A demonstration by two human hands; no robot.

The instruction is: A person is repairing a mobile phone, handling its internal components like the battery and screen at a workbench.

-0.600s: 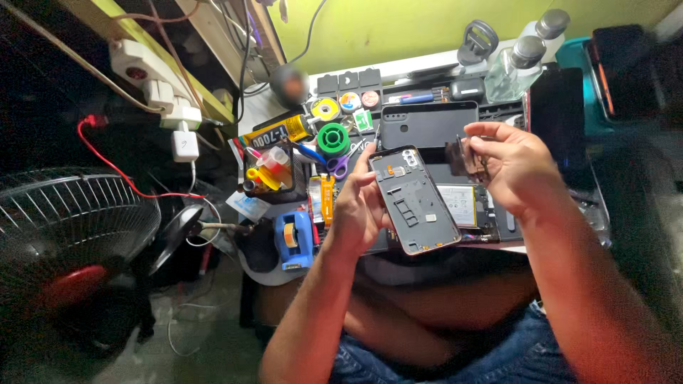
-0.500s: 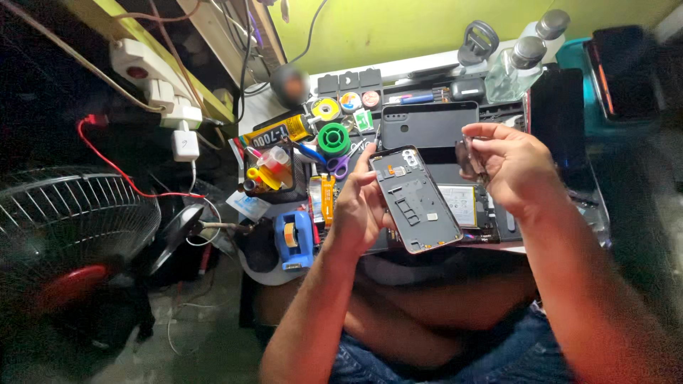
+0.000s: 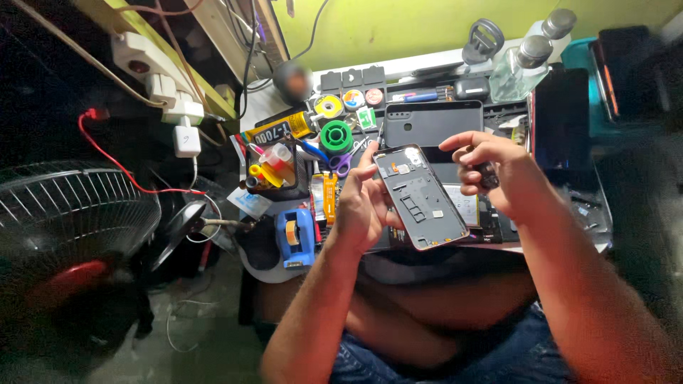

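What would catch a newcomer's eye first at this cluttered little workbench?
Probably the opened phone frame, grey and tilted, held at centre in the left hand, while the right hand pinches something small and dark beside it. Behind lie a dark phone back panel and a green tape roll; a wire fan guard fills the left.

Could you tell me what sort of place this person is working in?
Most likely a small phone repair bench. The left hand holds an opened phone frame, a dark back cover lies on the work mat, and tape rolls and a blue tape dispenser crowd the left side.
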